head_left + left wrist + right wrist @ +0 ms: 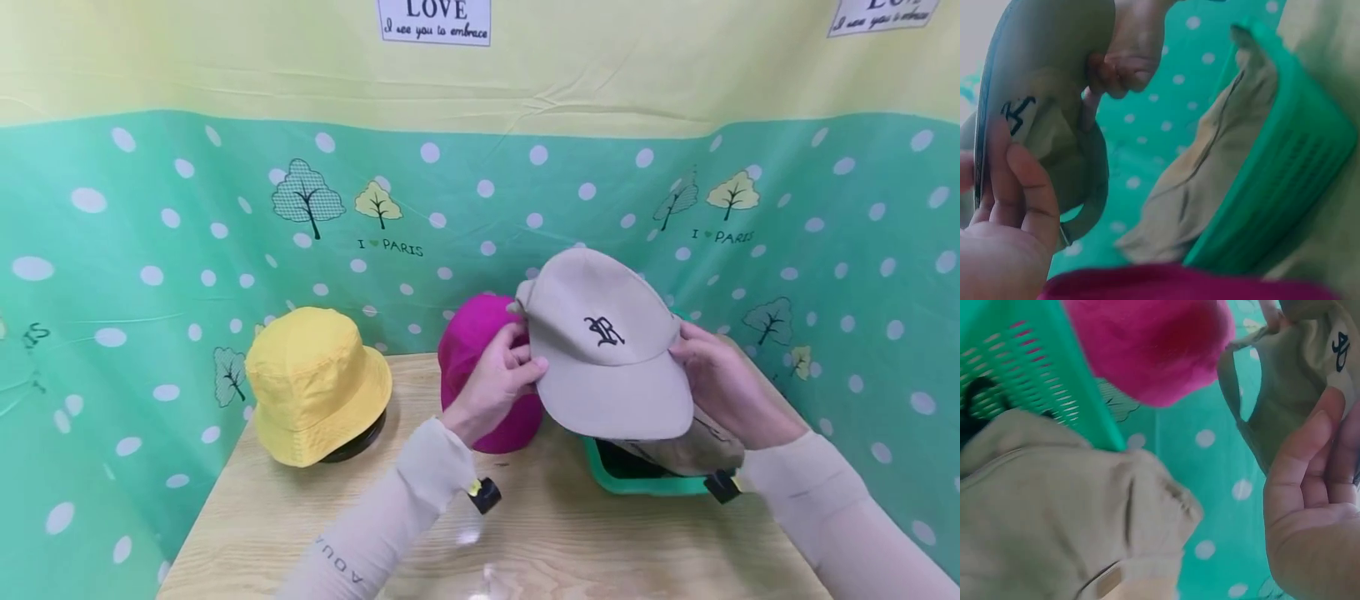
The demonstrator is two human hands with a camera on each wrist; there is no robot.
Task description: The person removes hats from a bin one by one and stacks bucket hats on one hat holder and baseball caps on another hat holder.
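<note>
Between both hands a light grey baseball cap with a dark embroidered letter is held up, its brim tilted down toward me. My left hand grips the cap's left edge, fingers partly behind it. On the opposite edge my right hand pinches the cap near the brim's corner. In the left wrist view the cap's inside shows, with the strap at its back. Behind my left hand stands a magenta hat. Under the cap, a green basket holds a tan fabric item.
A yellow bucket hat sits on a dark round stand at the table's left. The wooden table is bounded by a green dotted curtain at the back and sides. Something dark lies in the basket.
</note>
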